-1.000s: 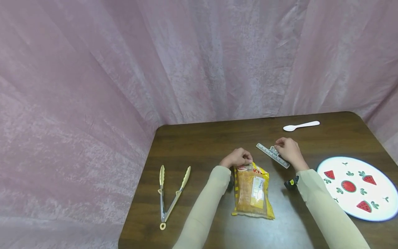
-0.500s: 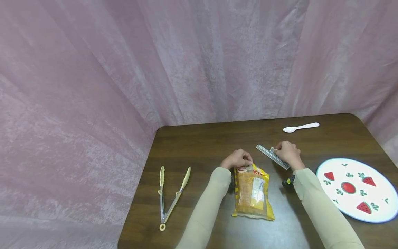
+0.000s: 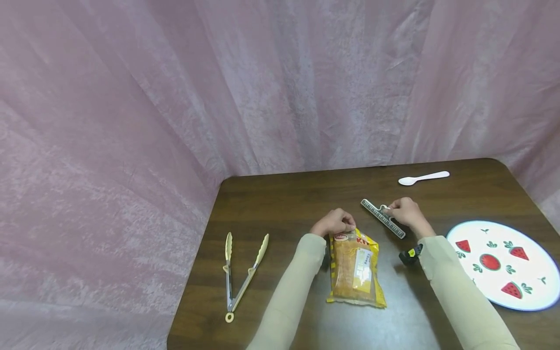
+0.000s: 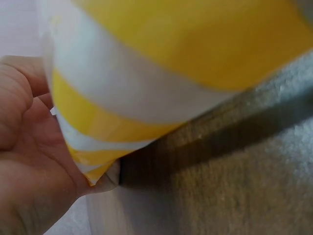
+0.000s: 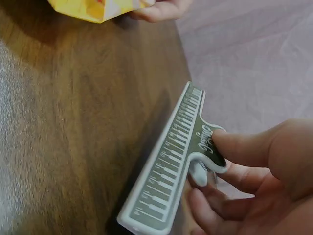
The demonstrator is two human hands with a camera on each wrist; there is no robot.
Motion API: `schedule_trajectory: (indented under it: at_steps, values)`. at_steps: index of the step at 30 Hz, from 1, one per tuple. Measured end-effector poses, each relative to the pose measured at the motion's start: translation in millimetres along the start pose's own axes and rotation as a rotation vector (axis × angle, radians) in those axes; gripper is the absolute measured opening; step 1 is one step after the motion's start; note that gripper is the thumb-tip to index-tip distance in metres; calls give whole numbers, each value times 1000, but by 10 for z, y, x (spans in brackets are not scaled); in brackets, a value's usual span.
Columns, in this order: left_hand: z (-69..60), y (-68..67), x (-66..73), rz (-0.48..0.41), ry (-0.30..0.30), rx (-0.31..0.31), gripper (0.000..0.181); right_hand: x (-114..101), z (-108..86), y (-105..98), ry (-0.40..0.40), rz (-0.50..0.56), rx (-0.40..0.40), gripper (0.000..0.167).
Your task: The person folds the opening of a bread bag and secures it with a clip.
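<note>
A: Where is the long, flat, dark green and white clip with piano keys on it [image 3: 383, 219]?
B: It's near the top of the yellow and clear plastic bag with tan bread inside [image 3: 348, 274], but not touching it. From the middle of the bag, look toward one o'clock

A: Which hand has the clip?
B: The right hand [image 3: 408, 213]. The thumb presses on the clip's handle and a finger squeezes behind it. That hand is on the clip's two o'clock side

A: What about the left hand [image 3: 332, 222]?
B: It's at eleven o'clock from the bag's middle, and it pinches the bag's top edge. Some fingertips hide behind the bag. From that hand, the clip is over at three o'clock

A: Which way does the clip point?
B: It slants, with one end toward ten o'clock and one toward four. The bag's top goes more like nine to three, so they don't match

A: Is the clip up off the brown wooden table [image 3: 280, 209]?
B: I can't tell. It has a shadow beside it, but a bottom edge might touch. I can't see if its mouth is apart, either

A: And the white oval plate with painted watermelons [image 3: 492, 282]?
B: Three o'clock from the bag, past the right sleeve [image 3: 459, 287]
</note>
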State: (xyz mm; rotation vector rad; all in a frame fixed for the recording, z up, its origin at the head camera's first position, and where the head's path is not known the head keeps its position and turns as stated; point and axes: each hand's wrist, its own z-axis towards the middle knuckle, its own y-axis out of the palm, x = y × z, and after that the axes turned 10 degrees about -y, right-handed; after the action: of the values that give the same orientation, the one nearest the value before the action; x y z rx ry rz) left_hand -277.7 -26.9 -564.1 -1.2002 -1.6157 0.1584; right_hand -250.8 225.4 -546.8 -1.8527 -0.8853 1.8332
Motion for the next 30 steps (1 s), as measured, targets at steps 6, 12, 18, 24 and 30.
schedule_trajectory:
  at_steps: [6, 12, 18, 24, 30]
  values:
    - [24, -1, -18, 9, 10, 7, 7, -31, -75, -46, -32, 177, -64, 23]
    - [27, 8, -32, 12, 12, 8, 8, -22, -147, -34, -44, 286, -142, 20]
    - [11, 15, -24, -5, 7, -1, 8, 20, -203, -19, -71, 351, -207, 27]
    - [20, 6, -24, -23, 3, -10, 9, 42, -241, -28, -128, 368, -234, 47]
    - [10, 2, -14, -54, 9, -35, 11, 78, -309, -22, -124, 345, -237, 33]
